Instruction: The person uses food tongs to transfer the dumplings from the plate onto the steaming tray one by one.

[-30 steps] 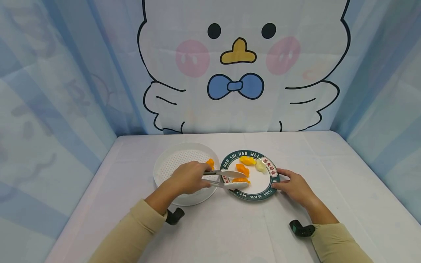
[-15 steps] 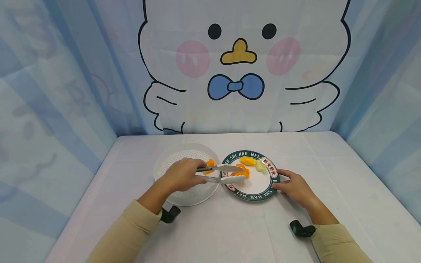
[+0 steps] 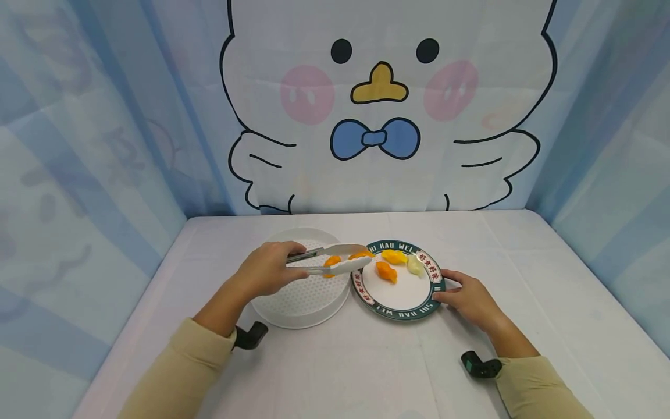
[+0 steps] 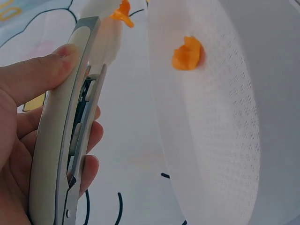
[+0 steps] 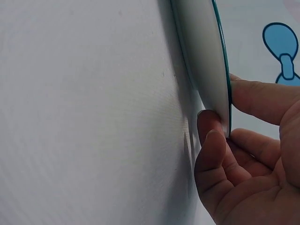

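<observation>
My left hand (image 3: 268,267) grips a pair of tongs (image 4: 61,112) with pale tips, seen across the white perforated steamer tray (image 3: 298,317) in the head view. Between the tong tips is a small orange dumpling-like piece (image 3: 360,255), above where tray and plate meet. Another orange piece (image 4: 187,54) lies in the tray, partly behind the tongs in the head view. My right hand (image 3: 471,298) pinches the green-rimmed plate (image 3: 403,299) at its right edge, thumb and fingers on either side of the rim (image 5: 225,70). On the plate lie an orange piece (image 3: 386,272), a yellow one (image 3: 394,256) and a pale green-yellow one (image 3: 415,265).
A white cloth covers the table (image 3: 366,372). Blue and white curtains (image 3: 94,174) stand at the sides, and a cartoon backdrop (image 3: 377,174) hangs behind the table. Dark wrist devices (image 3: 480,365) are worn at both cuffs.
My left hand and the tongs have moved left and slightly up, carrying an orange piece off the plate toward the tray. My right hand has stayed at the plate's edge.
</observation>
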Action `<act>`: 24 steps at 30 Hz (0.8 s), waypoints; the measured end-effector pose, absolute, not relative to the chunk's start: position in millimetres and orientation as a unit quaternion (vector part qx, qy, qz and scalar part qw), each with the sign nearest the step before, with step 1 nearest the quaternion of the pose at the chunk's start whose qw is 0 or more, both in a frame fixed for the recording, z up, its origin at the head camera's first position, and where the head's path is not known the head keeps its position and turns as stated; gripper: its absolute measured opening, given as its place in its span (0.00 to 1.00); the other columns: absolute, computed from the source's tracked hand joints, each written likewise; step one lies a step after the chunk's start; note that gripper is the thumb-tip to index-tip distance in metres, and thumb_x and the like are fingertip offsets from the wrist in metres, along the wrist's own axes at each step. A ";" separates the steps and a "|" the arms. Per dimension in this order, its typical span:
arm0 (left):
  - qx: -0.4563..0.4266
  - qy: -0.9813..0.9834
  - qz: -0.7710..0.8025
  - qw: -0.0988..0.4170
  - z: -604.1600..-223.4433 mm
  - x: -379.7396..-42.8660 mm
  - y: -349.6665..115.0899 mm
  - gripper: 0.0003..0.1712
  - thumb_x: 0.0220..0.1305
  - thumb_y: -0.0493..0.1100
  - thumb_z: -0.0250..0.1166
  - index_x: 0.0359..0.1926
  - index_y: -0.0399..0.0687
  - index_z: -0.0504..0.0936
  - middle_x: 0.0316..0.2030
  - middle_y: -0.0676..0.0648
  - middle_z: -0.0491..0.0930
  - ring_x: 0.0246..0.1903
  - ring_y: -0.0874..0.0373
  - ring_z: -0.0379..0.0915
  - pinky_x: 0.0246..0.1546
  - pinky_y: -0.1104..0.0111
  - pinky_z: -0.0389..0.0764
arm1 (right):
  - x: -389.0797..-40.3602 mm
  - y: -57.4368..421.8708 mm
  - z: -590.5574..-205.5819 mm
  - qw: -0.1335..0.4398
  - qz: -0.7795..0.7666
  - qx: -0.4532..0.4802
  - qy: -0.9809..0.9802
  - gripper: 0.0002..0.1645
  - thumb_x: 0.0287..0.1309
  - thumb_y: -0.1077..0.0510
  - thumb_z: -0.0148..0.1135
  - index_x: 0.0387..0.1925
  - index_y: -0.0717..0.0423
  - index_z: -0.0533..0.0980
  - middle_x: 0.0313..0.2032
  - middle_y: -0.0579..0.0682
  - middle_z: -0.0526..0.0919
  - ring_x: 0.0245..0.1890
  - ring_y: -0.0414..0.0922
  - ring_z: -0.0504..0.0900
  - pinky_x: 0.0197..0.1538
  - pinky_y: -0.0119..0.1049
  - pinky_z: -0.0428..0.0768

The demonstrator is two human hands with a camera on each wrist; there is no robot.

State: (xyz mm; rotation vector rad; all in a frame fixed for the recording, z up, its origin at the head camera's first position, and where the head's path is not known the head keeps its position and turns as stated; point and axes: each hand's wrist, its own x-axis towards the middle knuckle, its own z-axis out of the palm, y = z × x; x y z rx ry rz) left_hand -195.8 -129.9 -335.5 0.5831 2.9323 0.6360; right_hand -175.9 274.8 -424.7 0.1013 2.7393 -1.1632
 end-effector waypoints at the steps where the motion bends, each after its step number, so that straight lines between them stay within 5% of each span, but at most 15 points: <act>1: 0.187 0.959 0.208 0.041 -334.8 -196.2 -132.9 0.30 0.62 0.50 0.73 0.61 0.42 0.79 0.50 0.46 0.83 0.45 0.52 0.78 0.48 0.55 0.78 | -175.9 274.7 -424.6 0.082 -0.389 0.034 0.917 0.47 0.58 0.51 0.71 0.71 0.67 0.62 0.45 0.61 0.82 0.41 0.50 0.80 0.41 0.42 0.78; 24: 0.102 0.971 0.210 0.054 -340.6 -207.1 -179.9 0.33 0.65 0.50 0.70 0.64 0.37 0.75 0.55 0.39 0.80 0.42 0.49 0.75 0.43 0.56 0.77 | -176.6 273.9 -423.4 0.093 -0.389 0.044 0.915 0.47 0.59 0.51 0.71 0.72 0.66 0.61 0.47 0.62 0.81 0.43 0.51 0.79 0.43 0.43 0.79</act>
